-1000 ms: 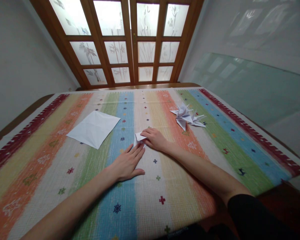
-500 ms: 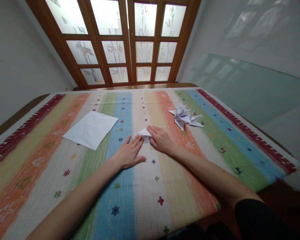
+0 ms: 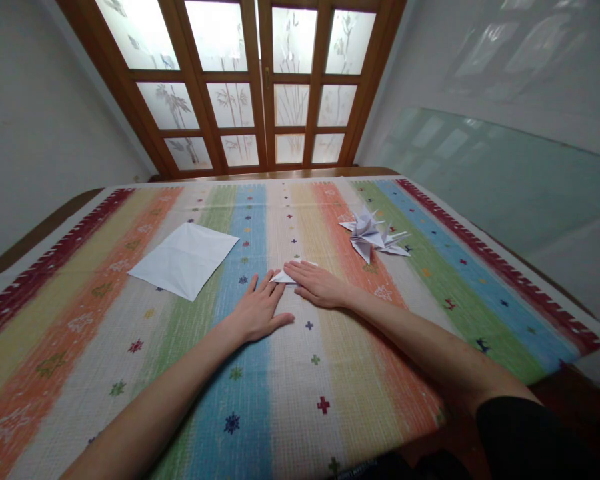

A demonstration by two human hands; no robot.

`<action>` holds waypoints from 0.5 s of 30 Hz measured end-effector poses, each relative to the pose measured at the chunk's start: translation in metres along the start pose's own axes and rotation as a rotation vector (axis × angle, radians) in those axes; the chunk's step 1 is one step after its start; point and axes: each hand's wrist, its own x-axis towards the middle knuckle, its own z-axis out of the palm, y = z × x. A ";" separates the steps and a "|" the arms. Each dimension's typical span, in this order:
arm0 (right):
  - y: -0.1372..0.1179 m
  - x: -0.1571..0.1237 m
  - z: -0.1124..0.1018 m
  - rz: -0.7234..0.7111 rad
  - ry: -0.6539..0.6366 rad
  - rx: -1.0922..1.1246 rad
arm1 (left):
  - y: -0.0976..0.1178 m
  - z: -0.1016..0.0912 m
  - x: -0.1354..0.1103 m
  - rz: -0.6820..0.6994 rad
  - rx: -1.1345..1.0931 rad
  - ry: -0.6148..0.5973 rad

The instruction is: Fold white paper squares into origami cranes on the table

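A small folded piece of white paper [image 3: 281, 277] lies flat near the middle of a table, on the pale stripe of a striped tablecloth [image 3: 80, 300]. The person's right hand [image 3: 317, 285] lies spread, palm down, over the paper's right part and hides most of it; only a pointed left corner shows. The left hand [image 3: 257, 310] also rests flat with its fingers extended, and the fingertips meet that corner. Neither hand grips anything. To the far left, well apart, lies a flat square sheet of white paper [image 3: 185, 259]. To the far right sit finished folded paper figures [image 3: 373, 235]. Beyond the table stands a wooden door with frosted panes [image 3: 265, 80].
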 end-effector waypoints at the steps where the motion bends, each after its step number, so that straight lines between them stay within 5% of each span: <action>1: 0.000 0.000 -0.001 -0.002 -0.011 -0.001 | -0.002 0.000 -0.002 -0.009 -0.002 0.016; 9: -0.004 0.000 -0.006 -0.024 -0.073 -0.030 | -0.021 -0.010 -0.008 -0.207 -0.106 0.297; 15: -0.004 -0.001 -0.007 -0.018 -0.063 0.003 | -0.025 -0.012 0.007 -0.221 -0.211 0.342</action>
